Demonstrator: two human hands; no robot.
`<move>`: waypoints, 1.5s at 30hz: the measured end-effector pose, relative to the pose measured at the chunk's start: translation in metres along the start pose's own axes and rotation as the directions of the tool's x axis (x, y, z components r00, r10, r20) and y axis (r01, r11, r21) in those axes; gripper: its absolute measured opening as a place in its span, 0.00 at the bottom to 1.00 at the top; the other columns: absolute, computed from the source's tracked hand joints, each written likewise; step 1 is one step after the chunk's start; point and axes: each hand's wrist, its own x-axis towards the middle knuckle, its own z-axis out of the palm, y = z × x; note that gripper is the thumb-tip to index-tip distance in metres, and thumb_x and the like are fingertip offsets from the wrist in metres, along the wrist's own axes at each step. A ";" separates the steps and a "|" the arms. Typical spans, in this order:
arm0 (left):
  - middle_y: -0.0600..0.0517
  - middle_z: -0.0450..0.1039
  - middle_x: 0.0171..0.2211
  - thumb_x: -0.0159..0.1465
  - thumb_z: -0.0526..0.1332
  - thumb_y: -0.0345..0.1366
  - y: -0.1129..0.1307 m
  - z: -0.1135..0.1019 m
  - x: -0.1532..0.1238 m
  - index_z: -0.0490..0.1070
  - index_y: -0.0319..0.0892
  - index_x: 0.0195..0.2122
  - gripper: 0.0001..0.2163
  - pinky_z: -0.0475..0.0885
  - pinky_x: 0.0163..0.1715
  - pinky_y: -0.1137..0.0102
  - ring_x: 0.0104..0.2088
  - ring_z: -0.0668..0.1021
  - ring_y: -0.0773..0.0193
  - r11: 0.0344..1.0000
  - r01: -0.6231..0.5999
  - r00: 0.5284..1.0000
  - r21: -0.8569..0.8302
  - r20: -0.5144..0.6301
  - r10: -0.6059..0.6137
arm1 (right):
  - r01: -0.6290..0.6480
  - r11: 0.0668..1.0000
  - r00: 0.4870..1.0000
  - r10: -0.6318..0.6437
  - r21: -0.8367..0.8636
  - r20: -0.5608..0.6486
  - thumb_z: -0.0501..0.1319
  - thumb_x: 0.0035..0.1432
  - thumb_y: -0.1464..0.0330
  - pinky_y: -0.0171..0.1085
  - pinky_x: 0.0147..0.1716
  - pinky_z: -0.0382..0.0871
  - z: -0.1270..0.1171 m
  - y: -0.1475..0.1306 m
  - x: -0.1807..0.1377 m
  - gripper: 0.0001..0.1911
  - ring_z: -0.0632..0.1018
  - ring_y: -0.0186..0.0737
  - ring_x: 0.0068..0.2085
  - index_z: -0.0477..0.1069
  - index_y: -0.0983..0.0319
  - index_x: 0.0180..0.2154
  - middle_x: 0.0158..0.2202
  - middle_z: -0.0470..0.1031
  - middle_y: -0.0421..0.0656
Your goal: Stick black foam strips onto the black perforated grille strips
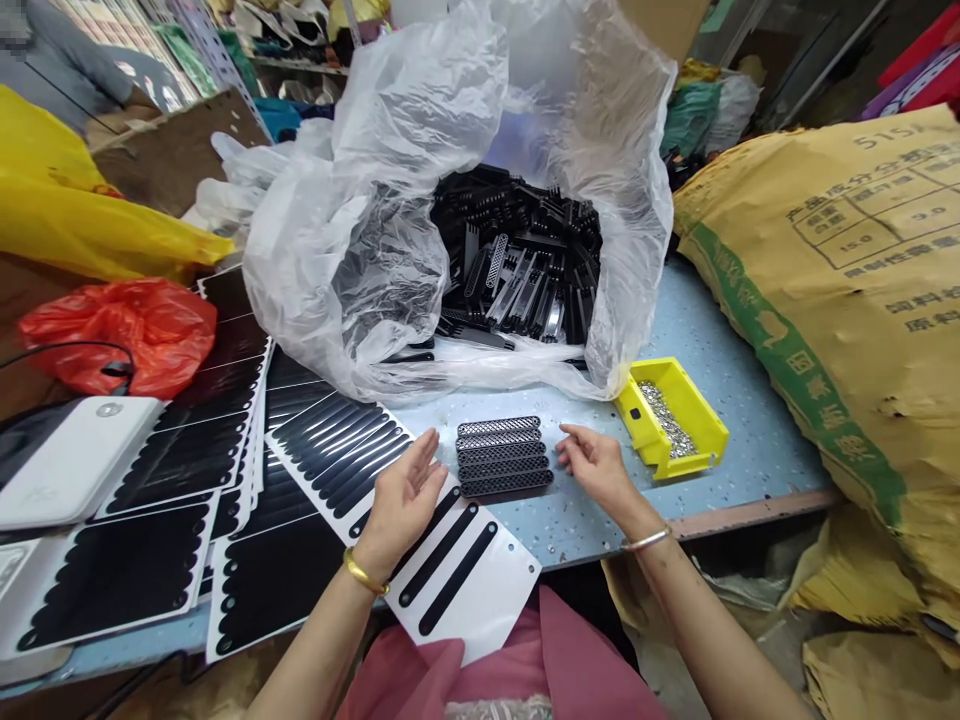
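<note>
- The left hand (401, 497) is open, with the fingers loosely stretched and the palm turned to the right. It holds nothing and stands just to the left of the row of perforated black strips (502, 456).
- The right hand (596, 465) is also open and relaxed, holding nothing. Its fingertips (564, 432) point to the strips from the right side and are very near to them; whether they touch, I cannot tell.
- The strips lie side by side on the blue table (720, 400), between the two hands, near the front edge.
- Under the left hand lies a white sheet with long black stickers (442, 545). More such sheets (187, 470) are stacked further left.
- To the right of the strips stands a small yellow bin (673, 415) with small metal pieces in it.
- Far behind the strips, a big clear plastic bag (420, 200) lies open, with many black parts (525, 260) inside.
- At the right, a yellow sack (847, 320) carries printed Chinese writing and a table with "15.0" and "9.0"; at the top "515" can be read.
- At the far left lie a red bag (124, 335) and a white device (71, 460).
</note>
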 end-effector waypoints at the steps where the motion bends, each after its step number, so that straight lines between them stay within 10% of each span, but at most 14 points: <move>1: 0.41 0.65 0.62 0.57 0.66 0.43 -0.003 0.003 -0.001 0.64 0.42 0.61 0.31 0.64 0.62 0.56 0.62 0.67 0.50 0.998 -0.011 1.000 -0.066 -0.001 0.011 | 0.035 0.997 0.999 -0.036 -0.067 -0.010 0.53 0.57 0.67 0.37 0.26 0.73 0.003 0.001 0.005 0.19 0.78 0.38 0.25 0.74 0.67 0.47 0.29 0.79 0.47; 9: 0.44 0.59 0.65 0.65 0.58 0.48 -0.020 0.027 -0.010 0.59 0.43 0.65 0.29 0.58 0.65 0.59 0.65 0.62 0.53 0.970 0.039 0.999 -0.239 0.002 -0.040 | 0.356 0.805 0.927 -0.370 -0.474 0.066 0.51 0.57 0.75 0.42 0.41 0.73 0.019 0.000 0.015 0.19 0.79 0.46 0.37 0.76 0.66 0.45 0.36 0.80 0.52; 21: 0.45 0.60 0.65 0.63 0.62 0.45 -0.004 0.006 -0.033 0.60 0.44 0.64 0.29 0.60 0.64 0.59 0.65 0.62 0.52 0.972 0.040 0.999 -0.231 -0.025 -0.047 | 0.172 0.893 0.974 -0.218 -0.416 -0.065 0.53 0.57 0.68 0.41 0.36 0.74 -0.004 -0.005 0.000 0.16 0.80 0.44 0.32 0.78 0.64 0.41 0.29 0.80 0.48; 28: 0.44 0.60 0.65 0.64 0.61 0.46 -0.009 0.014 -0.076 0.60 0.43 0.64 0.29 0.58 0.66 0.58 0.65 0.63 0.53 0.935 0.170 0.985 -0.312 0.030 -0.170 | 0.195 0.877 0.980 -0.188 -0.439 0.060 0.53 0.54 0.73 0.38 0.36 0.73 0.010 -0.007 -0.026 0.16 0.80 0.44 0.33 0.79 0.63 0.36 0.30 0.81 0.47; 45: 0.44 0.58 0.66 0.64 0.61 0.46 -0.015 0.015 -0.064 0.60 0.43 0.64 0.29 0.60 0.64 0.58 0.66 0.61 0.51 0.978 0.095 0.995 -0.187 0.049 -0.087 | 0.189 0.885 0.977 -0.213 -0.425 -0.008 0.54 0.54 0.73 0.41 0.37 0.73 0.016 -0.004 -0.022 0.16 0.79 0.44 0.32 0.78 0.63 0.39 0.31 0.80 0.48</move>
